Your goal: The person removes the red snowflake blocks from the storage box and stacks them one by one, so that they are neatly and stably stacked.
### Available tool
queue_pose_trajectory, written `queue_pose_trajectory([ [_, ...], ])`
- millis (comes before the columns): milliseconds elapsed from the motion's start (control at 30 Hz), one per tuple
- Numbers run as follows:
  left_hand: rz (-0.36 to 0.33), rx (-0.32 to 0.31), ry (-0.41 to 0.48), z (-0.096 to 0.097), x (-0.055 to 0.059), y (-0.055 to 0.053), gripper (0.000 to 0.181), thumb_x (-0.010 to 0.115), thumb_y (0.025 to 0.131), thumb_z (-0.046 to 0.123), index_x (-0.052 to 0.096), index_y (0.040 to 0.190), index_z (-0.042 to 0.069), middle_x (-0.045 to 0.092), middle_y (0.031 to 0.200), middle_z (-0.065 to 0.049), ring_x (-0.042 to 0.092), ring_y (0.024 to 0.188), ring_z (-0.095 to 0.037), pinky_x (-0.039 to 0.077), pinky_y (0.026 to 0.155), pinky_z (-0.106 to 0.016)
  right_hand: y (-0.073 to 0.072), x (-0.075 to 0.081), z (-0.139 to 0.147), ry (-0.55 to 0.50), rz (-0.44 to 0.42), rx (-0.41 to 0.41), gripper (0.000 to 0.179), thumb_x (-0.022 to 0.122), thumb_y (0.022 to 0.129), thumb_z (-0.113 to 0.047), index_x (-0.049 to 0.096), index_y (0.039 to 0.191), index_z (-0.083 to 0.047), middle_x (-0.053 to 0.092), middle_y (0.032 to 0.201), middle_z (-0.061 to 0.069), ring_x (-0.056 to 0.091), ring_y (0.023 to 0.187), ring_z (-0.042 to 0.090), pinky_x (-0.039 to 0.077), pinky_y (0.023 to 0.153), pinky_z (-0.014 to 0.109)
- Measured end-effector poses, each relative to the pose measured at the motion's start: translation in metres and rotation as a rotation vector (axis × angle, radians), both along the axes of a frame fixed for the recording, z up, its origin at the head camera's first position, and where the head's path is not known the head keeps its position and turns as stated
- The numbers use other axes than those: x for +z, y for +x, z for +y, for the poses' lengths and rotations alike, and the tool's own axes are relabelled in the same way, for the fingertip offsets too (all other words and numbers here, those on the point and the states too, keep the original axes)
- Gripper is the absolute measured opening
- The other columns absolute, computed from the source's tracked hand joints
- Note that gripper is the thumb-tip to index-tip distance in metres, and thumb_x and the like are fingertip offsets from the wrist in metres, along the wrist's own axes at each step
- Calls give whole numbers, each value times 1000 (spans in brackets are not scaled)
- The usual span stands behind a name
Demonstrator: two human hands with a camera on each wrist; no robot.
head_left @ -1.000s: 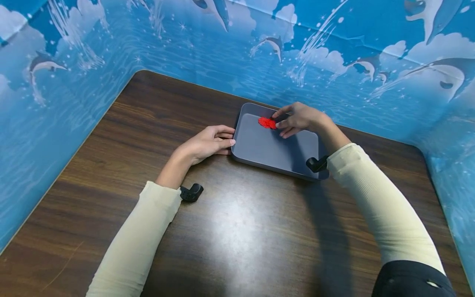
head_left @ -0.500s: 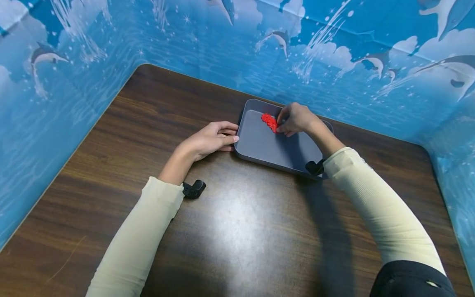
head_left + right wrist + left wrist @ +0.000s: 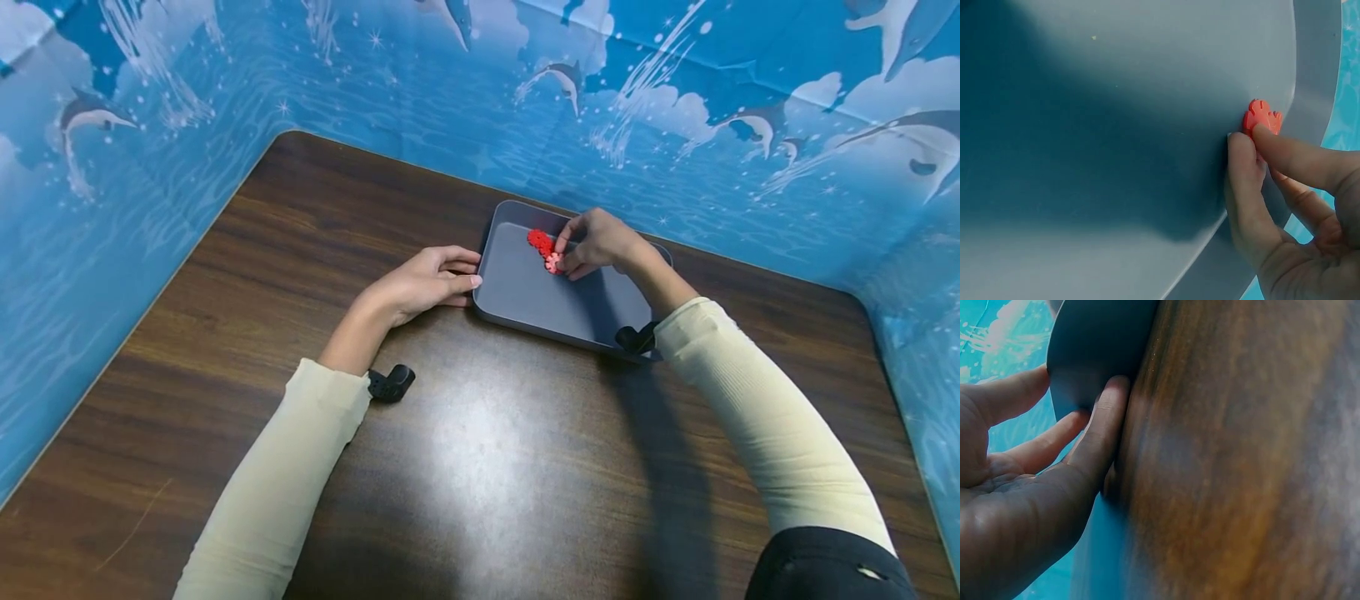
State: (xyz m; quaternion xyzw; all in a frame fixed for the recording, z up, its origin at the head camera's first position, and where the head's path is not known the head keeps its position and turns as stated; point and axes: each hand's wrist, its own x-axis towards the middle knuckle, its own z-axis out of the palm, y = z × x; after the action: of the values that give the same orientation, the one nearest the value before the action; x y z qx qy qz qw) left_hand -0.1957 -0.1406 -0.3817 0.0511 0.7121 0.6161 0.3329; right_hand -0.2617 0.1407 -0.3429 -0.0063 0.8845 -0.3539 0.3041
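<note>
A grey rectangular tray [image 3: 525,292] lies on the table. Inside it, near the back left, is a cluster of red flower-shaped discs [image 3: 539,240]. My right hand [image 3: 603,242] reaches over the tray and pinches one notched red disc [image 3: 553,263] between thumb and fingertips, beside the others. The right wrist view shows this red disc [image 3: 1263,117] at the fingertips, close over the tray floor. My left hand [image 3: 420,287] touches the tray's left side from outside, thumb and fingers extended. In the left wrist view its fingertips lie against the dark tray wall [image 3: 1097,350].
The dark wood-grain table [image 3: 247,333] runs up to a blue dolphin-print backdrop [image 3: 420,100] at the back and sides. A black wrist camera [image 3: 392,383] sits at the left cuff, another black wrist camera [image 3: 636,337] by the right, over the tray's front right corner.
My right hand has closed its fingertips on a red disc, which has tilted up and shows a lighter face. The red discs now lie more spread out. The left hand stays at the tray's side.
</note>
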Motion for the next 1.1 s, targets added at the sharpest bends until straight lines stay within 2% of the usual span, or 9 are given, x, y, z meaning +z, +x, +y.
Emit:
queue_pose_trajectory([
  [100, -1, -1, -2, 1, -1, 0, 58, 55, 113, 11, 35, 167, 6, 40, 167, -18, 52, 148, -31, 55, 119, -43, 1, 0, 2, -25, -6, -18, 16, 74, 99, 4, 67, 113, 7, 68, 106, 16, 78, 80, 18, 71, 83, 36],
  [433, 11, -3, -3, 2, -1, 2, 57, 55, 113, 10, 35, 166, 5, 40, 166, -18, 51, 149, -32, 55, 120, -44, 6, 9, 18, -70, -28, -50, 19, 70, 100, 7, 66, 118, 8, 72, 100, 15, 78, 80, 18, 71, 84, 38],
  [600, 17, -5, 5, 3, 1, 2, 57, 55, 113, 10, 35, 166, 4, 40, 166, -19, 51, 149, -33, 55, 120, -45, 8, 20, 36, -84, -40, -72, 24, 71, 100, 6, 65, 123, 9, 75, 102, 14, 79, 82, 19, 71, 83, 39],
  [667, 17, -4, 6, 2, 0, 2, 57, 55, 113, 10, 35, 166, 4, 41, 166, -19, 51, 148, -33, 55, 120, -45, 9, 24, 44, -85, -53, -83, 26, 70, 101, 6, 64, 126, 9, 75, 107, 16, 79, 84, 18, 71, 84, 40],
  [833, 15, -3, 5, 1, -1, 1, 57, 55, 113, 10, 35, 166, 4, 41, 165, -19, 51, 148, -33, 55, 120, -46, 11, 33, 66, -48, -64, -95, 28, 67, 103, 5, 62, 130, 9, 73, 115, 18, 79, 85, 16, 71, 86, 40],
  [1100, 11, -6, 11, 1, -1, 0, 57, 55, 113, 9, 35, 166, 3, 40, 166, -20, 50, 148, -34, 54, 121, -46, 19, 44, 106, 24, -30, -74, 20, 62, 108, -3, 64, 125, 8, 79, 103, 11, 80, 82, 15, 71, 86, 40],
])
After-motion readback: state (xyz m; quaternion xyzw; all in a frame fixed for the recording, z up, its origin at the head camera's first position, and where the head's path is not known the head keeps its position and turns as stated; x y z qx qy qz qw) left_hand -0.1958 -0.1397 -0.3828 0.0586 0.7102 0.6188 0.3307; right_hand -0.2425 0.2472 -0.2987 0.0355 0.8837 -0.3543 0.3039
